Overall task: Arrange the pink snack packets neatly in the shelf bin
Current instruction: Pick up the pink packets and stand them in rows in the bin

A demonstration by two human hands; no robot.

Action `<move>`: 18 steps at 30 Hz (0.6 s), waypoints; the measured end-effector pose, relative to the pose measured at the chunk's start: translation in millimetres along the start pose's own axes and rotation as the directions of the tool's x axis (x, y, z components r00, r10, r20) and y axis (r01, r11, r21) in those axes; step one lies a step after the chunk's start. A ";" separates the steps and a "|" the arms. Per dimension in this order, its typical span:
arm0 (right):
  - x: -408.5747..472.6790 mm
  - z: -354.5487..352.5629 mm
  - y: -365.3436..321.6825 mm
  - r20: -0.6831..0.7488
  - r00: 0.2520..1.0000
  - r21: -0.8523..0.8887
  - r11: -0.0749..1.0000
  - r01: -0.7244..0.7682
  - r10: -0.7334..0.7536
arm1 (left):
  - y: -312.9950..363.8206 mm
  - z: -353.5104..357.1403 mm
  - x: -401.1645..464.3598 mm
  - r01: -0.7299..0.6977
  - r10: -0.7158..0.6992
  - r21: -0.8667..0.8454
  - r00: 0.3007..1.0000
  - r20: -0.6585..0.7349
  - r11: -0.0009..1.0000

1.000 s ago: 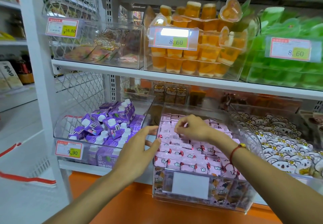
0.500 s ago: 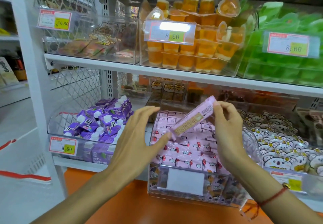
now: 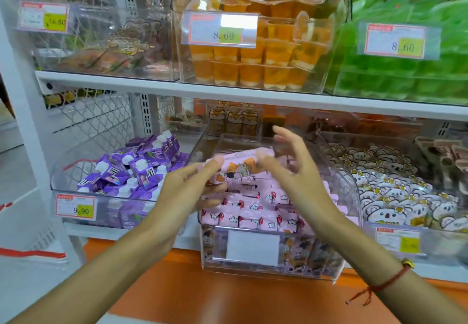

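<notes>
A clear shelf bin point(image 3: 321, 263) on the lower shelf holds rows of pink snack packets point(image 3: 255, 206). Just above those rows, one pink packet point(image 3: 240, 168) with a cartoon print lies roughly level. My left hand point(image 3: 182, 192) grips its left end, fingers on top and thumb beneath. My right hand point(image 3: 293, 174) is at the packet's right end with its fingers spread and raised. Only its thumb tip touches the packet. A red string bracelet is on my right wrist.
A bin of purple cartons point(image 3: 131, 171) sits to the left and a bin of bear-print packets point(image 3: 392, 192) to the right. The white upper shelf point(image 3: 228, 93) carries orange jelly cups point(image 3: 253, 58) and green packs point(image 3: 405, 70). An orange ledge point(image 3: 202, 288) runs below.
The packet came down from a tilted, raised position to level just over the rows. My left hand took hold of its left end and my right hand's fingers opened off it.
</notes>
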State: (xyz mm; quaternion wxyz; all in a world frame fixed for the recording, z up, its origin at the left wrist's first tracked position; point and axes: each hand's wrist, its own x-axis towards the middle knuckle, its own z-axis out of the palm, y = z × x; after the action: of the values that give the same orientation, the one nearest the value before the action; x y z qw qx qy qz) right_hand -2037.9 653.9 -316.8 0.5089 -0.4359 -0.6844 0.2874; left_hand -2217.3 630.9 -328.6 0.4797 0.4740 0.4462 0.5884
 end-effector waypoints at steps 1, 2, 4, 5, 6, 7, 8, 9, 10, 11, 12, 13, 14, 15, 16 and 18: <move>-1.8 1.1 0.3 0.079 0.990 -0.140 0.982 0.125 -0.115 | 0.4 -0.1 -0.7 0.023 -0.022 0.004 1.000 -0.006 1.000; -3.2 2.6 1.5 0.149 0.970 -0.225 0.948 0.225 -0.194 | 0.2 0.3 -0.7 0.034 -0.034 0.017 0.999 -0.005 0.999; -4.1 5.4 5.6 0.195 0.956 -0.228 0.937 0.264 -0.221 | 1.6 2.2 -0.5 0.041 -0.040 0.053 0.999 -0.009 0.998; -3.8 6.4 7.6 0.193 0.962 -0.181 0.956 0.231 -0.196 | 3.2 2.9 -0.1 0.032 -0.031 0.083 0.999 -0.015 0.996; -3.1 7.3 9.0 0.191 0.968 -0.128 0.973 0.191 -0.165 | 3.6 2.2 1.0 0.006 -0.005 0.126 1.000 -0.012 0.992; -2.4 8.3 9.6 0.193 0.972 -0.076 0.985 0.153 -0.136 | 3.7 0.9 1.1 -0.037 0.038 0.177 0.999 -0.003 0.984; -1.5 9.2 9.8 0.192 0.974 -0.023 0.992 0.126 -0.119 | 3.1 -1.3 1.4 -0.117 0.115 0.233 0.993 0.020 0.965; -0.2 9.9 9.6 0.189 0.975 0.028 0.993 0.112 -0.116 | 3.0 -3.1 0.8 -0.207 0.199 0.282 0.978 0.058 0.937; 1.4 10.5 9.2 0.188 0.975 0.070 0.992 0.109 -0.120 | 2.5 -4.8 0.1 -0.284 0.264 0.327 0.959 0.105 0.901; 2.9 10.9 9.2 0.194 0.973 0.097 0.990 0.106 -0.123 | 2.0 -5.8 -0.2 -0.336 0.310 0.352 0.942 0.130 0.874; 4.2 11.6 10.1 0.200 0.972 0.105 0.990 0.100 -0.119 | 1.7 -6.1 0.6 -0.370 0.347 0.343 0.929 0.131 0.863; 5.4 11.9 12.1 0.197 0.975 0.084 0.992 0.091 -0.106 | 2.1 -6.4 1.9 -0.391 0.375 0.322 0.920 0.111 0.862; 6.7 11.5 15.4 0.174 0.981 0.023 0.997 0.080 -0.083 | 3.2 -6.3 4.1 -0.409 0.406 0.303 0.911 0.075 0.861; 7.8 9.3 19.5 0.139 0.989 -0.086 0.994 0.071 -0.059 | 4.9 -6.5 7.4 -0.421 0.432 0.291 0.901 0.028 0.859; 8.5 5.8 24.0 0.115 0.992 -0.232 0.970 0.070 -0.044 | 6.3 -7.5 12.5 -0.430 0.452 0.287 0.892 -0.011 0.856; 8.0 -0.7 33.5 0.176 0.984 -0.518 0.847 0.122 -0.034 | 6.8 -7.8 24.6 -0.430 0.465 0.330 0.885 -0.032 0.840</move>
State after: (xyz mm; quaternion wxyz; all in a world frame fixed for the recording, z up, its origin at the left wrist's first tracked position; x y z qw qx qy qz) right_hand -2027.8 676.2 -341.0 0.3249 -0.5058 -0.7926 0.1021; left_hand -2228.1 653.7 -319.9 0.2219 0.6016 0.4365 0.6311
